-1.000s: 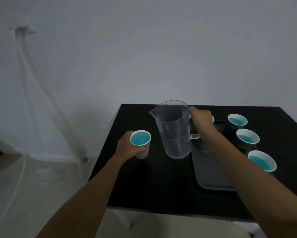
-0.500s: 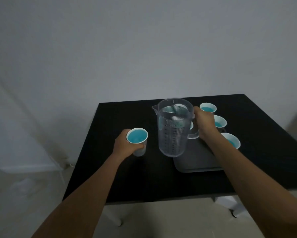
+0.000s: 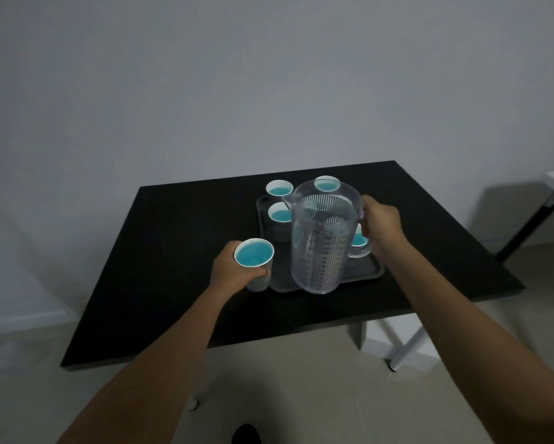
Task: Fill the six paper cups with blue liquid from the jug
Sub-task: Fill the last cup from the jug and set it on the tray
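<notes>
While the jug [image 3: 320, 238] hangs upright and looks empty above the tray [image 3: 370, 273], the right hand [image 3: 379, 224] grips its handle. The left hand [image 3: 237, 272] wraps a full cup [image 3: 254, 258] beside the tray. Pouring seems done; next, set both down gently.

1. One clear jug [image 3: 320, 238], with no blue liquid visible in it.
2. Five paper cups holding blue liquid can be counted: one cup in hand [image 3: 254, 257], a rear-left cup [image 3: 279, 188], a rear-right cup [image 3: 326, 184], a middle-left cup [image 3: 279, 215] and a cup by the handle [image 3: 359, 241]. A sixth cannot be made out behind the jug.
3. One dark tray [image 3: 362, 273].
4. One black bench [image 3: 173, 267].
5. Two hands: the left hand [image 3: 234, 270] and the right hand [image 3: 381, 224].
</notes>
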Motion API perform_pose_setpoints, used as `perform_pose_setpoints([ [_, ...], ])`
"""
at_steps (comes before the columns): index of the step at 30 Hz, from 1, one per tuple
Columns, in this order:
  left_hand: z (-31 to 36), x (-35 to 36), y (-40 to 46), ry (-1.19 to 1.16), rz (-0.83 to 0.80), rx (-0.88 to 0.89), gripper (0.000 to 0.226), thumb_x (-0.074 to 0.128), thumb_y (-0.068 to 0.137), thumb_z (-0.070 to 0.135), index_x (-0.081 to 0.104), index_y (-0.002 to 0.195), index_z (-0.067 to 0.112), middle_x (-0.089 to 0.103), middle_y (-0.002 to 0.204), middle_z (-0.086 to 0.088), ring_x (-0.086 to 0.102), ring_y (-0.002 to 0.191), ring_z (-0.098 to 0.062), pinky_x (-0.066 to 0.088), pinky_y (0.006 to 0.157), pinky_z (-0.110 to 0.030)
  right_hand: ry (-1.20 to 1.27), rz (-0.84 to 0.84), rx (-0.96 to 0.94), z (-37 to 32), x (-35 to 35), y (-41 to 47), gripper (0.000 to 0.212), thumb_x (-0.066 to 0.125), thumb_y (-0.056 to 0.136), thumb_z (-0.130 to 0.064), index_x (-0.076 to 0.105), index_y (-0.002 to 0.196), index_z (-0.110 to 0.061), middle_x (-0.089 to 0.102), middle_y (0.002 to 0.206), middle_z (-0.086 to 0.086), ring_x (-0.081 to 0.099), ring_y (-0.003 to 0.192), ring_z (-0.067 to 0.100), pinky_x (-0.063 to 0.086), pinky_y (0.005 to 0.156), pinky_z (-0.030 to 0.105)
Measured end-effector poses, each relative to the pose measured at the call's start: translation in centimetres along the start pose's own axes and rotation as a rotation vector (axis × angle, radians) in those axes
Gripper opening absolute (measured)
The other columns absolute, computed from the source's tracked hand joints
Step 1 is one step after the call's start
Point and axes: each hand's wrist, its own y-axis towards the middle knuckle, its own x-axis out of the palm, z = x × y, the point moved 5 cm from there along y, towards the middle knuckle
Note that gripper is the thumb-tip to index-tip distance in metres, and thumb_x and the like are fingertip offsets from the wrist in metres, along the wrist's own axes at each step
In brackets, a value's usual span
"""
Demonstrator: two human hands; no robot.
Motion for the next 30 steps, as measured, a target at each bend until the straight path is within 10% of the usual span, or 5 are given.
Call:
perform_pose_setpoints([
  [30, 4.0, 9.1, 3.2, 0.045, 0.124, -0.041, 0.066, 0.09, 0.058, 0.028, 0.053, 0.113, 0.02, 0.062, 0.109, 0.004, 0.061, 0.102, -0.019, 0.051, 0.085, -0.034, -0.027, 0.368, -0.036, 0.8, -15.6, 6.4, 0.02, 0.052, 0.091, -0.022, 0.056, 0.082, -0.004, 0.052, 0.076, 0.012, 0.049, 0.076, 0.026, 0.05, 0.075, 0.04],
])
